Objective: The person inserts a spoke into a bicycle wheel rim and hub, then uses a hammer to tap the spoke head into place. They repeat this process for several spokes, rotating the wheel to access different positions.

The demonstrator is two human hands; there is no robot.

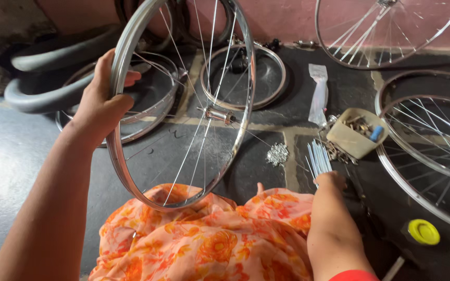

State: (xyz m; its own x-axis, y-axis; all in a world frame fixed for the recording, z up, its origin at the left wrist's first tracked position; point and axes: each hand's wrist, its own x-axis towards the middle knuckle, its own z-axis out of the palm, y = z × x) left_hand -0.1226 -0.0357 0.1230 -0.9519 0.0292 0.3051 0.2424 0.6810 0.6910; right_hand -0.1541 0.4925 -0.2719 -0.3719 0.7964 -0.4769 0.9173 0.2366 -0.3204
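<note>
My left hand point(101, 101) grips the rim of a silver bicycle wheel point(126, 171), held upright with its lower edge resting on my lap of orange flowered cloth point(209, 239). The wheel's hub point(219, 114) sits at the centre, with thin spokes running out to the rim. My right hand point(330, 180) reaches down to the floor on the right and closes on a bundle of loose silver spokes point(317, 156).
A beige tub of small parts point(356, 132) stands by the spokes, beside a pile of nipples point(277, 154). Other rims lie at the back point(266, 99) and right point(428, 151). Black tyres point(48, 78) are stacked far left. A yellow cap point(423, 232) lies near right.
</note>
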